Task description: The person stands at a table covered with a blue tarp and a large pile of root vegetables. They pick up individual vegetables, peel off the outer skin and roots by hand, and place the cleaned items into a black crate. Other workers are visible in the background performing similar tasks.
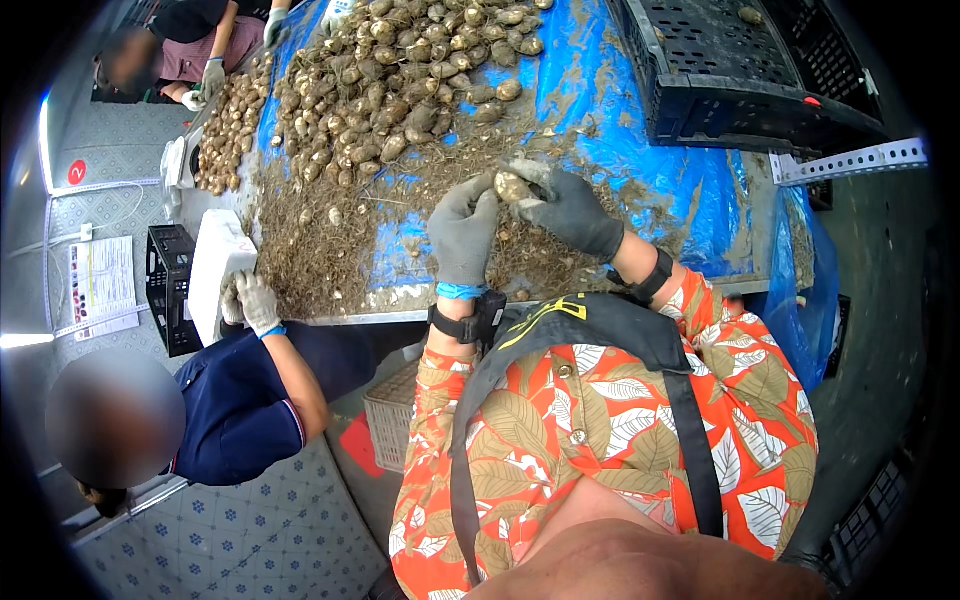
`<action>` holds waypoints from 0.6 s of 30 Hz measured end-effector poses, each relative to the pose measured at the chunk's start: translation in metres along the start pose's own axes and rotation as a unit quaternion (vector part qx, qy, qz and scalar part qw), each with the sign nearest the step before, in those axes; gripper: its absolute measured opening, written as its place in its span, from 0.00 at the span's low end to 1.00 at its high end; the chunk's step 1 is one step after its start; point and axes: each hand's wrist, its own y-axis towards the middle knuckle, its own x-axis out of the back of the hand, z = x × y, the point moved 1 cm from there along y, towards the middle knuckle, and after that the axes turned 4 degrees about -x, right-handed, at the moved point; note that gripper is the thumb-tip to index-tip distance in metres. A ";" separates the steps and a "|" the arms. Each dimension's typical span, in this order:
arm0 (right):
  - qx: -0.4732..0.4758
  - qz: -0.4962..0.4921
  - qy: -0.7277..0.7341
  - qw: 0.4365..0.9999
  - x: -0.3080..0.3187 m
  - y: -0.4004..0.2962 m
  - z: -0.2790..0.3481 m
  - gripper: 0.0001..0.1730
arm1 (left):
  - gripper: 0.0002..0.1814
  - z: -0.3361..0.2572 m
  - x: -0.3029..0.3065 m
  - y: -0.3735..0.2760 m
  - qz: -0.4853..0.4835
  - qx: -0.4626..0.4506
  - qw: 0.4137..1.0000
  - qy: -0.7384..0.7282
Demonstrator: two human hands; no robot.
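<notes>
Over the littered table, my right hand (574, 210), in a dark grey glove, grips a pale, partly cleaned taro corm (512, 187) between thumb and fingers. Close on its left side is my left hand (465, 229), gloved in lighter grey, thumb and fingertips bent together near the corm; whether they pinch a bit of it I cannot tell. Brown root fibres and peelings (322, 247) lie under and around both hands. Beyond them rises a large heap of hairy taro corms (375, 82), with a smaller heap of cleaner corms (229, 135) to its left.
Blue plastic sheeting (637, 165) covers part of the table. Black plastic crates (757, 112) stand at the back right, near a perforated metal bar (855, 161). A co-worker in gloves is at the left beside a white foam box (217, 262); others work at the far left. A basket (390, 427) sits below.
</notes>
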 end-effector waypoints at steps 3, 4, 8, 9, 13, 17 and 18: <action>0.036 -0.013 -0.015 0.999 0.002 0.000 -0.004 0.31 | 0.10 0.009 -0.002 -0.002 0.019 -0.006 0.999 0.026; 0.056 -0.025 -0.031 0.998 0.003 0.001 0.000 0.31 | 0.09 -0.001 -0.001 -0.003 0.049 -0.016 0.998 0.048; 0.063 -0.088 -0.133 0.985 0.007 0.003 0.007 0.31 | 0.10 -0.009 -0.005 -0.009 0.064 -0.080 0.992 0.074; 0.063 -0.088 -0.137 0.985 0.007 0.005 0.002 0.31 | 0.11 -0.006 -0.006 -0.007 0.029 -0.048 0.998 0.030; 0.105 -0.067 -0.179 0.976 0.004 0.002 0.001 0.30 | 0.17 0.007 -0.010 -0.002 -0.025 0.013 0.999 -0.047; 0.059 -0.014 -0.058 0.996 0.003 -0.002 -0.004 0.29 | 0.18 0.016 -0.007 -0.004 -0.024 -0.022 0.999 -0.003; 0.077 -0.020 -0.071 0.994 0.004 0.002 -0.009 0.29 | 0.18 0.014 -0.006 -0.004 -0.032 -0.038 0.999 0.012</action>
